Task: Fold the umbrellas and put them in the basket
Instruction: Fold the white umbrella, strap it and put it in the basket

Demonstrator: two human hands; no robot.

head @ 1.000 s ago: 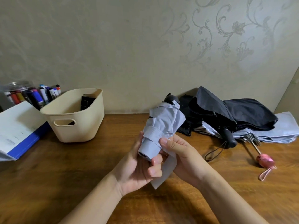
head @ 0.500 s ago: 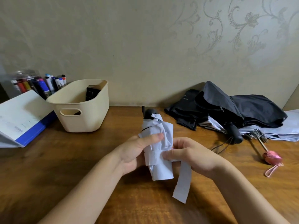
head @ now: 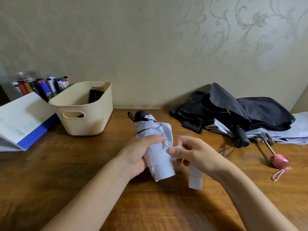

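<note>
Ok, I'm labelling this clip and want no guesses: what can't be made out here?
All head view.
- The dark item in the cream plastic basket: mostly hidden by its wall.
- The pale grey unfolded umbrella at right: cut by the frame edge, partly under the black umbrella.
- The grey strap: upper part under the right hand pinching it.
- The pale grey folded umbrella: middle covered by the left hand gripping it.
</note>
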